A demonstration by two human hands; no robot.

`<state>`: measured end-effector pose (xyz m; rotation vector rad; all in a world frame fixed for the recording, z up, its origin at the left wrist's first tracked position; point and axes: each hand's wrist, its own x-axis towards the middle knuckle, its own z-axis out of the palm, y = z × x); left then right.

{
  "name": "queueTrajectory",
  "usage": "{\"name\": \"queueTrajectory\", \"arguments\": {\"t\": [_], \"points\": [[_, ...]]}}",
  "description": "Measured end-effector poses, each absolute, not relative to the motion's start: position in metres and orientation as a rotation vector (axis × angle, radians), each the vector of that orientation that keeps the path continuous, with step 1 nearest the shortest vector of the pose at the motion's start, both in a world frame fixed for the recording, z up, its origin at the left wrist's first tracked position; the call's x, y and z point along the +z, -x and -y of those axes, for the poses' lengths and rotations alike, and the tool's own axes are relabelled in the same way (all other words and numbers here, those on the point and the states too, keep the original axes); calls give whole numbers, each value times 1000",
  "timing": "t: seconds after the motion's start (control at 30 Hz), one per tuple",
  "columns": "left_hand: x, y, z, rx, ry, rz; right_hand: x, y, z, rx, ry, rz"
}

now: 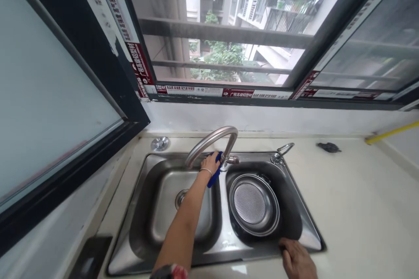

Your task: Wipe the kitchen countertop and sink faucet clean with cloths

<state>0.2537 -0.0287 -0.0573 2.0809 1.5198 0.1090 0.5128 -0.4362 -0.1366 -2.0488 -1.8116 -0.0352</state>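
Observation:
My left hand (pixel 211 163) reaches across the left basin to the back of the double sink (pixel 226 226). Its fingers are closed on a blue cloth (pixel 214 178), pressed against the back rim beside the base of the steel faucet (pixel 209 141). A bracelet circles that wrist. On the front rim by the right basin rests my right hand (pixel 297 259), its fingers curled in and nothing visible in them. A round steel pan (pixel 273 202) with a dimpled bottom sits in the right basin, just beyond my right hand.
A drain strainer (pixel 160 144) lies on the counter behind the left basin. At the right are a small lever fitting (pixel 284 149), a dark crumpled scrap (pixel 329 147) and a yellow pipe (pixel 391 133). An open window sash (pixel 131 126) juts in at the left.

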Motion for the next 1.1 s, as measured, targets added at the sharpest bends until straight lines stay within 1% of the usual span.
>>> {"name": "queueTrajectory", "arguments": {"t": [0.17,0.4,0.53,0.67,0.77,0.87,1.0,1.1], "points": [[-63,-241,66,28,-2053,-1554,-133,-504,432,-31,2087,1724],[-65,-225,142,-123,-2174,-1376,-117,-495,424,-8,2128,1699],[-61,-204,173,-241,-2263,-1129,-113,-491,423,-47,2138,1678],[-53,-186,197,-390,-2311,-801,-109,-488,422,-1,2171,1666],[-44,-180,195,-585,-2275,-623,-106,-487,421,34,2188,1641],[-35,-175,176,-744,-2228,-567,-103,-485,420,56,2201,1617],[-26,-166,153,-735,-2277,-672,-98,-483,418,87,2251,1605],[-20,-166,158,-679,-2302,-856,-94,-484,417,100,2289,1606]]}}
